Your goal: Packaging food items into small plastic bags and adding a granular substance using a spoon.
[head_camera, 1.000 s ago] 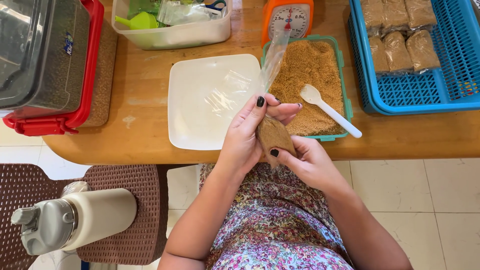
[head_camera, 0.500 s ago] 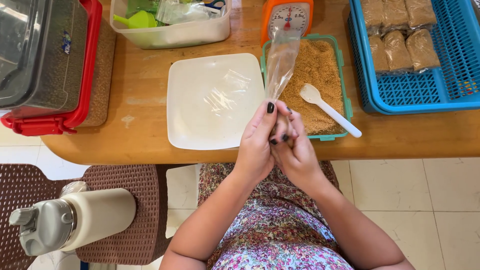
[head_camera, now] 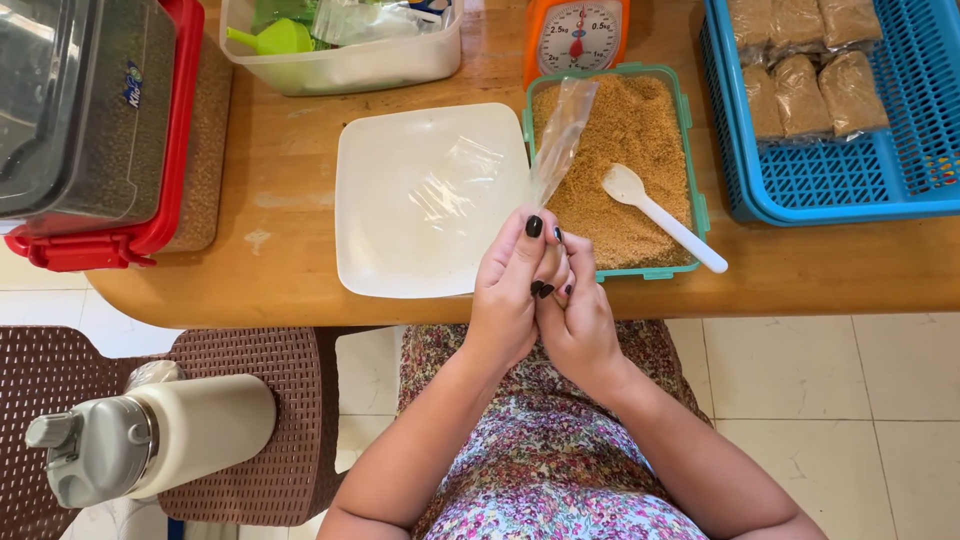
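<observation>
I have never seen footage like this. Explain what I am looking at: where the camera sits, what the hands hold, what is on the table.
The camera is worn on a person's head and looks down. The left hand and right hand press together around a clear plastic bag, whose empty top sticks up. On the wooden table lie a white tray, a green tub of brown grains with a white spoon, an orange scale and a blue basket of filled bags.

Wooden table [head_camera: 300, 180] with rounded edge; pale tiled floor [head_camera: 850, 400]; brown woven chair [head_camera: 290, 400].
</observation>
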